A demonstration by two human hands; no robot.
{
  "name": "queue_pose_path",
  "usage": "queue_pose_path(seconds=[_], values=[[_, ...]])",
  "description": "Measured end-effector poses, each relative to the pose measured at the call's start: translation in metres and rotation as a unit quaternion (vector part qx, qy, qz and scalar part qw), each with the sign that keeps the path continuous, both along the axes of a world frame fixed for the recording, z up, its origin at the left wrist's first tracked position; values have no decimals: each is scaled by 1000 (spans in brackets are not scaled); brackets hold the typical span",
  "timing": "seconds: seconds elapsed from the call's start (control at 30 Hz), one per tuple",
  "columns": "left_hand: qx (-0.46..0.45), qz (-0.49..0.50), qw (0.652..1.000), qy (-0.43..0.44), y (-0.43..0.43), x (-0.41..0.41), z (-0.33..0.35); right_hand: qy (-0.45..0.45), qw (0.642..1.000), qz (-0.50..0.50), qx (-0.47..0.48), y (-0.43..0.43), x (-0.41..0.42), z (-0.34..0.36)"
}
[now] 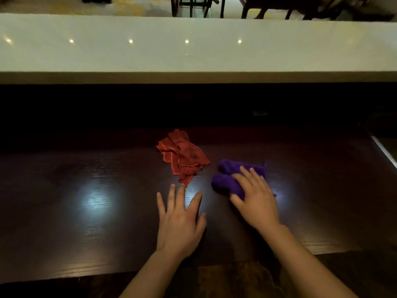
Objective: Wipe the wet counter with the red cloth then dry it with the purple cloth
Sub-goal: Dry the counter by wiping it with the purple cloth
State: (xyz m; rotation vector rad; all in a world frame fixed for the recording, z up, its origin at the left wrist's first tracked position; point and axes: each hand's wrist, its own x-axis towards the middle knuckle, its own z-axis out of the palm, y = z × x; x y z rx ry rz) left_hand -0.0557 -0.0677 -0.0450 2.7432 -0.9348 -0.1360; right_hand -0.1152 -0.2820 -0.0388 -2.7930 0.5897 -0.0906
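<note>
The red cloth (pixel 182 155) lies crumpled on the dark wooden counter (pixel 86 211), with no hand on it. Just to its right is the purple cloth (pixel 227 179), bunched up, with my right hand (pixel 255 198) pressed flat on its near part and the fingers curled over it. My left hand (pixel 179 220) rests flat on the counter just in front of the red cloth, fingers spread, holding nothing. Bright light reflections show on the glossy counter to the left and by the purple cloth.
A raised white ledge (pixel 193 50) runs across the back, above a dark recess. Chair and table legs (pixel 193 7) stand beyond it. The counter's near edge (pixel 64 276) is close to my body. A pale strip (pixel 384 151) marks the right end.
</note>
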Motion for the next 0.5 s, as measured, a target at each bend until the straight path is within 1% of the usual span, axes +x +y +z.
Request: queue_pose_path(seconds=[0.07, 0.13, 0.23, 0.3, 0.37, 0.43, 0.5], values=[[12, 1, 1000, 4, -14, -5, -2, 12, 1000, -14, -3, 5, 6, -1], [22, -9, 1000, 6, -21, -8, -5, 16, 999, 34, -12, 15, -21, -8], [42, -20, 999, 2, -22, -9, -8, 25, 992, 124, -23, 14, -90, -17], [46, -17, 999, -5, -22, -8, -9, 21, 991, 130, -31, -11, -113, -17], [49, -14, 999, -8, -24, -9, -8, 23, 996, 79, -40, -35, -106, -12], [45, -10, 999, -10, -26, -10, -7, 19, 1000, -11, -17, -43, -79, -4], [44, -8, 999, -15, -28, -13, -5, 9, 997, -74, 6, -33, -56, -2]])
